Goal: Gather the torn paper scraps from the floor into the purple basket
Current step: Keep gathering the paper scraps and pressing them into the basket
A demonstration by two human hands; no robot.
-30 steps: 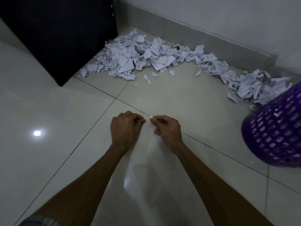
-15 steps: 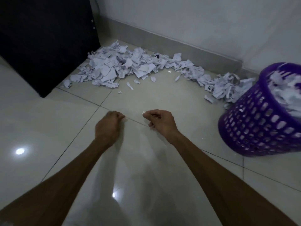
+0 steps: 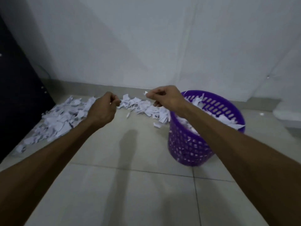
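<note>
Paper scraps (image 3: 61,121) — light, flimsy, best pinched at an edge — lie beside the purple basket (image 3: 192,144). Right hand (image 3: 164,97) pinches one scrap (image 3: 145,93); left hand (image 3: 104,108) is curled, contents unclear.

Both hands rose off the floor (image 3: 130,185); the right hand (image 3: 164,97), pinching a paper scrap (image 3: 145,93), swung toward the purple basket (image 3: 187,144).

No readable text, label, brand, number or sign is showing anywhere. The torn white paper scraps (image 3: 63,118) lying along the far wall are carrying faint dark marks, but these are appearing too blurred to read.
</note>
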